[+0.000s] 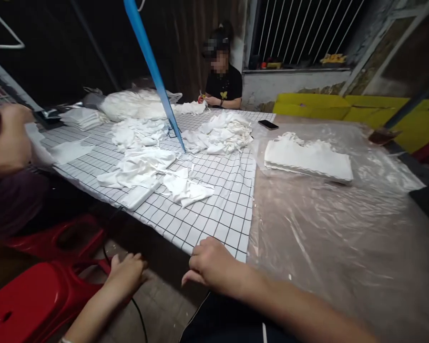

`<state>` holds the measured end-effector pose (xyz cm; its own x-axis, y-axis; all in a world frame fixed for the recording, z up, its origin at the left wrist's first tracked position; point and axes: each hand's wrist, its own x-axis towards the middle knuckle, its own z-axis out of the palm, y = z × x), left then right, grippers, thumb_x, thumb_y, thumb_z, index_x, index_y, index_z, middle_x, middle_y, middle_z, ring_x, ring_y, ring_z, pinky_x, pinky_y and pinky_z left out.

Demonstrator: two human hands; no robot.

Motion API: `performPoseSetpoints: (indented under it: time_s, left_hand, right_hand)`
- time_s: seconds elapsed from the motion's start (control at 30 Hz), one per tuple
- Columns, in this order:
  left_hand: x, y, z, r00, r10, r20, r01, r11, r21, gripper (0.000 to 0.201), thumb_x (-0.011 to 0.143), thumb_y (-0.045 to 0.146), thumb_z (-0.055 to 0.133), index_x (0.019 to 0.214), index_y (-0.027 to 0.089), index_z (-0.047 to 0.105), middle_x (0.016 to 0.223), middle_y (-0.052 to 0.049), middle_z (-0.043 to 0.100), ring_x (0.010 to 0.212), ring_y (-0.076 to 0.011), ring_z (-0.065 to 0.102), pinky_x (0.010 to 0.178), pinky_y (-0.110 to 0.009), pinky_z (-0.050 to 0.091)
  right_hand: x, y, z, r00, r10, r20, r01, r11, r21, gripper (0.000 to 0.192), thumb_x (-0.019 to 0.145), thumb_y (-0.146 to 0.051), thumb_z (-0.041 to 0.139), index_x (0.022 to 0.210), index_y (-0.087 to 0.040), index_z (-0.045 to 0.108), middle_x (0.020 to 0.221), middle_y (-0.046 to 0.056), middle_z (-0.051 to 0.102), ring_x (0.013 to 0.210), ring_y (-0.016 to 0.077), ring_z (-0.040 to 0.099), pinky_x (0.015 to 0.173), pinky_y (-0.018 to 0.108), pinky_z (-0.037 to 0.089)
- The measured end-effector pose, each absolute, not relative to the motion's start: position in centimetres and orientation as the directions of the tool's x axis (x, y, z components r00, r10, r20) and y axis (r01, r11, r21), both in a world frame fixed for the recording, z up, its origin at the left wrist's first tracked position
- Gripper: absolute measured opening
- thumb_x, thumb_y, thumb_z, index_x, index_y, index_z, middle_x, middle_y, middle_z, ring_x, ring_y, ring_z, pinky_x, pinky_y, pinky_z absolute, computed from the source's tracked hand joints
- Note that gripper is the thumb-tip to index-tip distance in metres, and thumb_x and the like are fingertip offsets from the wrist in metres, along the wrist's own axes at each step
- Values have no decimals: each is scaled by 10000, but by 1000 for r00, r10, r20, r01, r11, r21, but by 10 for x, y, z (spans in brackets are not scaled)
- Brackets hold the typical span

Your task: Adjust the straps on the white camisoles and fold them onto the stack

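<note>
The right hand [210, 263] sits at the near edge of the table, fingers curled loosely under, knuckles up, resting on the rim of the checked cloth [218, 200] with nothing in its grasp. The left hand [126, 272] is lower and to the left, off the table, fingers bent down onto the edge of a red plastic stool [35, 297]; nothing gripped there either. The two hands are apart, the table corner between them.

Just beyond the right hand the checked cloth runs away to the far left, and on it, a short way out, lies a loose scatter of white fabric pieces [146, 171], crumpled and overlapping. Further back is a second heap of white fabric [221, 133], and past that a big white bundle [139, 105] at the far left. A blue strap [153, 71] slants down from above and meets the cloth between the heaps.

To the right, the table is covered by clear plastic sheeting [343, 228], and on it rests a flat, neat stack of white pieces [307, 159]. A dark phone [268, 125] lies near the far edge.

At the far side sits a person in a black shirt [223, 85], hands together over white cloth. At the left edge, another person's hand [7, 138] holds something white, blurred. Yellow crates [343, 107] stand beyond the table on the right.
</note>
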<state>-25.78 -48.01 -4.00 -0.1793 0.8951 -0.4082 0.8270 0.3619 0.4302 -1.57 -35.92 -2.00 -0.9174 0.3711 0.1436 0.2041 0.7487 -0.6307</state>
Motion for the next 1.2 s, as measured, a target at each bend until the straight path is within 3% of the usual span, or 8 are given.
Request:
performPoseSetpoints:
  time_s: [0.17, 0.37, 0.47, 0.6, 0.73, 0.9, 1.1, 1.2]
  left_hand:
    - [-253, -402, -1, -301, 948, 105, 890, 240, 388, 378, 858, 531, 443, 798, 210, 633, 874, -69, 672, 878, -239, 604, 831, -337, 406]
    - [-260, -297, 1, -442, 897, -1, 641, 316, 700, 258, 728, 413, 654, 720, 169, 570, 728, -32, 604, 740, -201, 577, 663, -288, 424]
    - [-266, -277, 21, -402, 911, 94, 354, 60, 934, 255, 769, 413, 633, 762, 171, 551, 706, 3, 560, 678, -139, 536, 601, -233, 412]
    - [-250, -262, 76, -21, 996, 89, 72, -88, 994, 302, 736, 402, 723, 785, 172, 534, 670, 26, 530, 566, -80, 485, 513, -185, 368]
    - [-209, -251, 127, 352, 933, 72, -20, -70, 997, 321, 719, 373, 775, 777, 145, 557, 688, 0, 574, 575, -84, 535, 518, -191, 408]
    - [-147, -254, 121, 359, 906, 225, -234, -146, 961, 357, 713, 366, 794, 883, 161, 556, 790, 0, 620, 656, -98, 594, 591, -207, 473]
    - [-102, -252, 58, 492, 870, 42, -226, 81, 971, 293, 710, 333, 789, 807, 143, 588, 673, 16, 580, 634, -94, 568, 754, -309, 503]
    - [-87, -240, 55, 457, 880, 125, -243, -12, 970, 230, 766, 337, 725, 880, 167, 619, 949, -47, 648, 935, -168, 604, 953, -394, 431]
  right_hand:
    - [-45, -289, -20, -526, 849, 50, 673, 451, -586, 306, 866, -481, 601, 836, -176, 602, 880, 65, 637, 792, 194, 563, 664, 298, 394]
    - [-70, -250, -26, -643, 765, 37, 655, 575, -490, 281, 769, -378, 726, 965, -208, 619, 1047, 78, 616, 1033, 265, 525, 900, 410, 368]
    - [-62, -243, -7, -536, 838, 105, 562, 446, -697, 323, 799, -325, 687, 1088, -216, 592, 1138, 92, 587, 1060, 246, 524, 900, 405, 410]
    - [-43, -217, 60, -557, 761, 332, 152, 486, -861, 706, 745, -344, 742, 1362, -284, 404, 1419, 98, 425, 1229, 255, 449, 952, 421, 432]
    - [-25, -204, 115, -728, 622, 288, -44, 377, -925, 650, 645, -341, 826, 1224, -241, 549, 1174, 75, 614, 1092, 237, 561, 891, 381, 493]
    - [25, -216, 131, -559, 809, 182, -108, 147, -983, 388, 634, -435, 838, 812, -159, 632, 748, 27, 649, 658, 148, 600, 617, 278, 507]
    - [118, -235, 137, -287, 958, 9, -107, -22, -994, 292, 678, -315, 828, 755, -150, 599, 646, 13, 635, 561, 133, 579, 531, 247, 483]
    - [155, -245, 138, -174, 985, -18, -132, -41, -990, 235, 699, -229, 800, 770, -149, 591, 664, 18, 655, 569, 134, 601, 522, 232, 495]
